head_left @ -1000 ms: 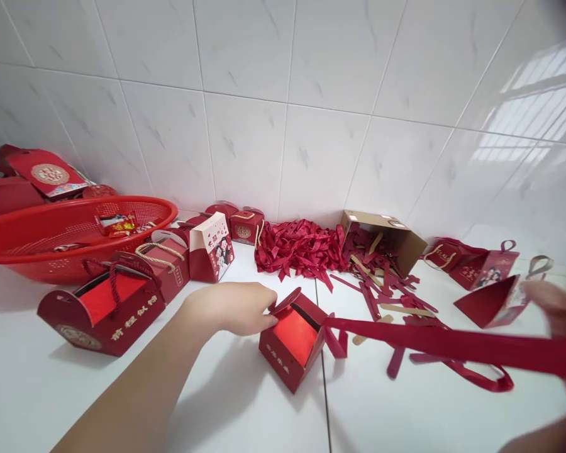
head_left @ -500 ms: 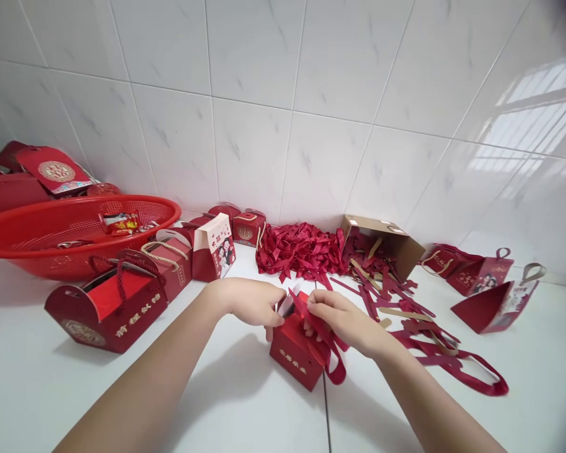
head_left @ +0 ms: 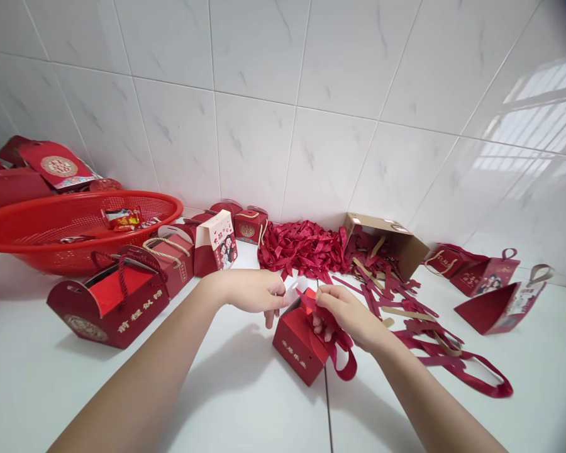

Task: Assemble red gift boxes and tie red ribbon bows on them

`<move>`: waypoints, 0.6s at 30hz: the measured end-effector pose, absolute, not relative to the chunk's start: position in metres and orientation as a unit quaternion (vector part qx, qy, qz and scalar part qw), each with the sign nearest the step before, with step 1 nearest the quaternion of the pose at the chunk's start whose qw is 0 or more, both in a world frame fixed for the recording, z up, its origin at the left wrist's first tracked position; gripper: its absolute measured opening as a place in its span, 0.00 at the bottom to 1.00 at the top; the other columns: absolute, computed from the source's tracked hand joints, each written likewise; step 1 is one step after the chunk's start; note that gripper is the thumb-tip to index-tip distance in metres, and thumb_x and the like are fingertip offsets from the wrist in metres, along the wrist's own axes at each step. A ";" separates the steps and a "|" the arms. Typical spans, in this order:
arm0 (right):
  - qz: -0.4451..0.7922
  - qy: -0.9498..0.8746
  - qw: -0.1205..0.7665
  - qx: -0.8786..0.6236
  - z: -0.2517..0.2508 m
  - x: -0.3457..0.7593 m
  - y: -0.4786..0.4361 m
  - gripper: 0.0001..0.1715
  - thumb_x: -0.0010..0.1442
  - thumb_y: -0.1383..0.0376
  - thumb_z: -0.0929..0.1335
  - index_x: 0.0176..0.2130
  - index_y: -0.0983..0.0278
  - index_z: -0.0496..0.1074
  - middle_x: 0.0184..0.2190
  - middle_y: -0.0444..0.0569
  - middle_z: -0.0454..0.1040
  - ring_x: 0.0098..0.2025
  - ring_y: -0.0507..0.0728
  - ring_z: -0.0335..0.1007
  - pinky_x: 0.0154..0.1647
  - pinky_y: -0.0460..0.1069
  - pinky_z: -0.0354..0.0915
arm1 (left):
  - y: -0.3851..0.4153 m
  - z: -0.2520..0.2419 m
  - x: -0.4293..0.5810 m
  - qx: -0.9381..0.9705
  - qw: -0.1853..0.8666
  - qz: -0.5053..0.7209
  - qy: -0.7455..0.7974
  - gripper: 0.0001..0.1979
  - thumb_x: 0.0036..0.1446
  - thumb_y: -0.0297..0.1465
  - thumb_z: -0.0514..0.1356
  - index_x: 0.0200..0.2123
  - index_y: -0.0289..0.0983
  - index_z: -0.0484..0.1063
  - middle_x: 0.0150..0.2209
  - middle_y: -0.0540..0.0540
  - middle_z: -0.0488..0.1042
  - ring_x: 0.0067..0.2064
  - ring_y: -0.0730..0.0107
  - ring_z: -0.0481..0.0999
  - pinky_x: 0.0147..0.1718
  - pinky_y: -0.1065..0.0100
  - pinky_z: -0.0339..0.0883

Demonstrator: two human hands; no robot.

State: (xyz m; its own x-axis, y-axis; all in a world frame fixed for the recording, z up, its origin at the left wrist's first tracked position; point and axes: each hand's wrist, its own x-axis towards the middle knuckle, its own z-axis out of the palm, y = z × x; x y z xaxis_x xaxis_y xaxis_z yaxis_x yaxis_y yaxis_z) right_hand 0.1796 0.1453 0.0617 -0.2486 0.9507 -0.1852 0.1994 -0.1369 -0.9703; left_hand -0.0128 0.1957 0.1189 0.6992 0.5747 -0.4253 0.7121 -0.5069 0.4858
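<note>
A small red box (head_left: 300, 347) with gold characters stands on the white table in front of me, its top flaps partly raised. My left hand (head_left: 259, 292) is at the box's upper left, thumb and forefinger pinched at the edge of a pale flap. My right hand (head_left: 342, 313) is over the box's right side, fingers closed on a red ribbon (head_left: 345, 365) that loops down beside the box. Some of the right fingers are behind the ribbon and flap.
A red basket (head_left: 89, 251) holding wrapped sweets and several red gift boxes (head_left: 122, 302) stand left. A ribbon pile (head_left: 302, 245) lies by the wall. A cardboard box (head_left: 412, 255) spills straps rightward, near triangular boxes (head_left: 490, 308).
The small box appears slightly further right and its pale flap shows more. My right hand has shifted slightly right with the ribbon, and the left fingers sit a little higher.
</note>
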 end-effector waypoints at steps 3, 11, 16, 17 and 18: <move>0.565 -0.560 0.350 -0.495 0.059 0.180 0.146 0.09 0.55 0.63 0.61 0.25 0.63 0.59 0.19 0.41 0.68 0.20 0.49 0.66 0.16 0.41 0.61 | 0.195 0.120 -0.013 0.862 0.333 -0.097 0.370 0.16 0.60 0.39 0.47 0.25 0.38 0.65 0.32 0.48 0.81 0.32 0.68 0.72 0.26 0.71 0.57; 0.559 -0.589 0.313 -0.493 0.063 0.189 0.146 0.08 0.55 0.61 0.62 0.27 0.63 0.60 0.20 0.40 0.69 0.18 0.48 0.64 0.16 0.41 0.60 | 0.182 0.123 -0.004 0.870 0.336 -0.125 0.337 0.15 0.59 0.35 0.49 0.23 0.37 0.68 0.30 0.49 0.80 0.22 0.71 0.65 0.20 0.70 0.52; 0.568 -0.611 0.269 -0.481 0.071 0.198 0.145 0.09 0.57 0.60 0.63 0.29 0.64 0.62 0.19 0.41 0.69 0.18 0.48 0.64 0.17 0.42 0.60 | 0.172 0.128 -0.002 0.872 0.334 -0.139 0.331 0.17 0.59 0.40 0.49 0.26 0.38 0.70 0.29 0.49 0.80 0.25 0.70 0.68 0.22 0.70 0.55; 0.569 -0.612 0.267 -0.479 0.071 0.199 0.145 0.10 0.57 0.59 0.63 0.30 0.64 0.62 0.20 0.41 0.69 0.19 0.48 0.64 0.18 0.42 0.60 | 0.172 0.129 -0.004 0.870 0.332 -0.133 0.339 0.18 0.60 0.42 0.48 0.26 0.39 0.69 0.29 0.48 0.80 0.27 0.68 0.70 0.23 0.70 0.56; 0.569 -0.613 0.265 -0.479 0.071 0.199 0.145 0.10 0.57 0.59 0.63 0.30 0.64 0.63 0.20 0.41 0.70 0.19 0.48 0.65 0.18 0.42 0.60 | 0.172 0.131 -0.006 0.868 0.327 -0.124 0.352 0.18 0.60 0.43 0.47 0.27 0.39 0.68 0.29 0.48 0.80 0.30 0.68 0.71 0.24 0.70 0.57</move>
